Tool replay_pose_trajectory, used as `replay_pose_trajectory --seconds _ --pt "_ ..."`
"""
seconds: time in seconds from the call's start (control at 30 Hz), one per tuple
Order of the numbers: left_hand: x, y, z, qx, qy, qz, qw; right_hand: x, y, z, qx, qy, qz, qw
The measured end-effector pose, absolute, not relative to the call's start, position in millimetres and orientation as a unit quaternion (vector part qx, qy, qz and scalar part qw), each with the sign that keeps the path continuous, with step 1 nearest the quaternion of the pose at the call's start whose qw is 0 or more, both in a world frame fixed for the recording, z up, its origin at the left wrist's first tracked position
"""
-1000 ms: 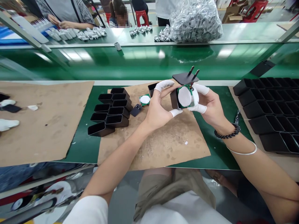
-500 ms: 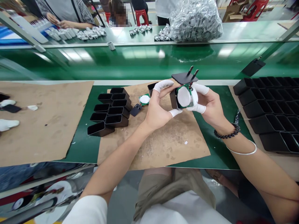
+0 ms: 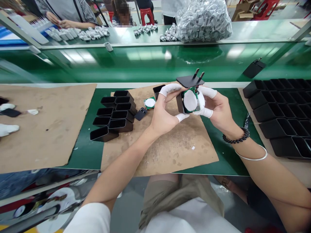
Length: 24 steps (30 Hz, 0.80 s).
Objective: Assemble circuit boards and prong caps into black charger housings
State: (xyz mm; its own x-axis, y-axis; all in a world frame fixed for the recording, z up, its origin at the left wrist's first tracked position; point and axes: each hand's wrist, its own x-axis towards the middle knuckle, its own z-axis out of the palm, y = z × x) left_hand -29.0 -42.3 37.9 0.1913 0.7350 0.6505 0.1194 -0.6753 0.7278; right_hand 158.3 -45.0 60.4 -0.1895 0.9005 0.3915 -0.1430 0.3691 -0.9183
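My left hand (image 3: 164, 111) and my right hand (image 3: 215, 108), both with white finger cots, hold one black charger shell (image 3: 180, 103) between them above a brown cardboard sheet (image 3: 167, 145). A green circuit board with a white round pad (image 3: 190, 101) sits in the shell's open side. A black plug cover with two prongs (image 3: 190, 80) stands tilted on top of it. Left of my hands lie a second green board with a white pad (image 3: 150, 103), a small black cover (image 3: 141, 114) and a stack of empty black shells (image 3: 114, 113).
Rows of empty black shells (image 3: 282, 110) fill the right side. A green conveyor belt (image 3: 145, 64) runs behind, carrying a black plug (image 3: 254, 68). A bag of grey parts (image 3: 202, 21) and other people's hands are at the far bench. Another cardboard sheet (image 3: 46, 126) lies left.
My hands and the shell have barely shifted, a little up and left. On the belt, the black plug and a small grey part have travelled to the left.
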Motion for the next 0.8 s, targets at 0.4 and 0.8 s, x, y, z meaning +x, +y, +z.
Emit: replay_pose_trajectory --seconds 0.4,0.8 --pt "-31 -38 29 0.715 0.360 0.541 0.258 158 -50 55 -0.296 -0.646 0.429 0.557" --pt "-27 -44 32 0.704 0.328 0.578 0.251 158 -55 56 -0.282 -0.664 0.391 0.571"
